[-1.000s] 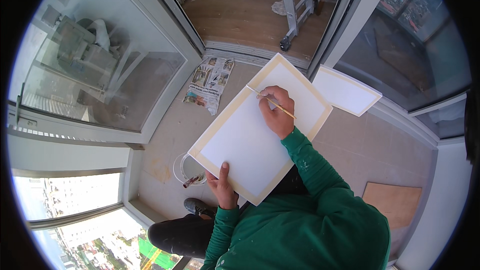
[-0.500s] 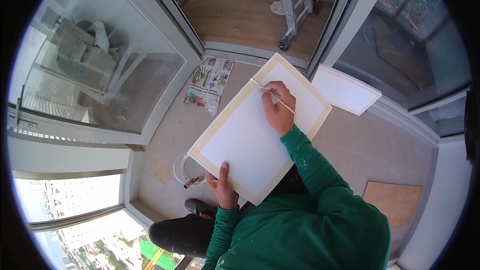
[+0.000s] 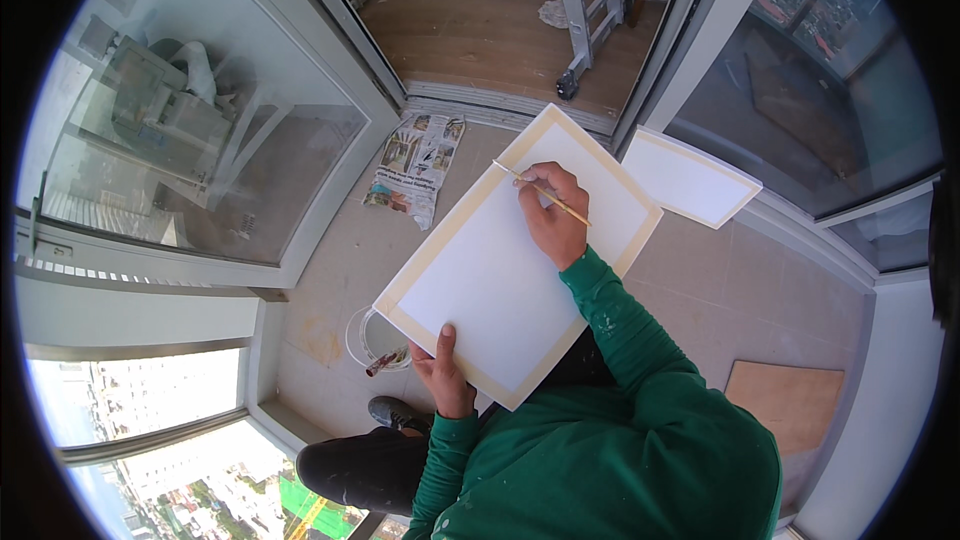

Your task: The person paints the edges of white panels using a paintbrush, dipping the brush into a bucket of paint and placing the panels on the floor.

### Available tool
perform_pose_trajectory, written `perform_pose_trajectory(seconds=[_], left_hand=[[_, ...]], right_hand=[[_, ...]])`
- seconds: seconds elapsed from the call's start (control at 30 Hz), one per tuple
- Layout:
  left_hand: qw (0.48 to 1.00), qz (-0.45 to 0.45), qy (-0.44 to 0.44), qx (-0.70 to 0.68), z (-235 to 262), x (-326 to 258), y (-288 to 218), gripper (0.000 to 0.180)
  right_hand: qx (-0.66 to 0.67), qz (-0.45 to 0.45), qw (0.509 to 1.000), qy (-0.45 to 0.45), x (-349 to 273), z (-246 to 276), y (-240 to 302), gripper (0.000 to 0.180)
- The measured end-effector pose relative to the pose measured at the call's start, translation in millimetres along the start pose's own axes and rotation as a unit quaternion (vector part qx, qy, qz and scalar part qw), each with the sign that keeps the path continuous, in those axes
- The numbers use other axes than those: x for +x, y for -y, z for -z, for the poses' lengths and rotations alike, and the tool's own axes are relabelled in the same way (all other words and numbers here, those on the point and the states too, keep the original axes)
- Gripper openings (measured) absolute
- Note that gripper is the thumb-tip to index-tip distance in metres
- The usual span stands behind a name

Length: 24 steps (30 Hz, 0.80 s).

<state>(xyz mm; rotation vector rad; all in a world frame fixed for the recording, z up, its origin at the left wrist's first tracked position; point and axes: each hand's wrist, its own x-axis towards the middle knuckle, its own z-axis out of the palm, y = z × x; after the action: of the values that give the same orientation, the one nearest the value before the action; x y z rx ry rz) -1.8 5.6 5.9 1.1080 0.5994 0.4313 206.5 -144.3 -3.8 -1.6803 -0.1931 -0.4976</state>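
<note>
Right hand pinches tan wooden brush; tip now nearer left hand, clamping white cream-bordered rectangular panel; edge stroke apparently advancing

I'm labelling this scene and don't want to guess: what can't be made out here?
In the head view:
- Left hand: the fingertips under the white board, hidden by it.
- Thin brush: whether its tip touches the tan border; too small to tell.
- Round container: its side nearest the board, covered by the board's corner.
- Ladder: its top, cut off by the upper edge.
</note>
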Motion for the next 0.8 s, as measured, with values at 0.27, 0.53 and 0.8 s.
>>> perform_pose_trajectory(seconds=[0.27, 0.53, 0.8], left_hand=[[1.0, 0.0, 0.002, -0.005, -1, 0, 2, 0.037], [1.0, 0.0, 0.0, -0.016, -1, 1, 6, 0.037], [1.0, 0.006, -0.006, -0.022, -4, 1, 6, 0.037]], right_hand=[[0.025, -0.005, 0.999, -0.041, 7, -1, -7, 0.013], [0.035, 0.004, 0.996, -0.077, 22, 4, -7, 0.012], [0.012, -0.019, 1.0, -0.022, 18, 7, -11, 0.009]])
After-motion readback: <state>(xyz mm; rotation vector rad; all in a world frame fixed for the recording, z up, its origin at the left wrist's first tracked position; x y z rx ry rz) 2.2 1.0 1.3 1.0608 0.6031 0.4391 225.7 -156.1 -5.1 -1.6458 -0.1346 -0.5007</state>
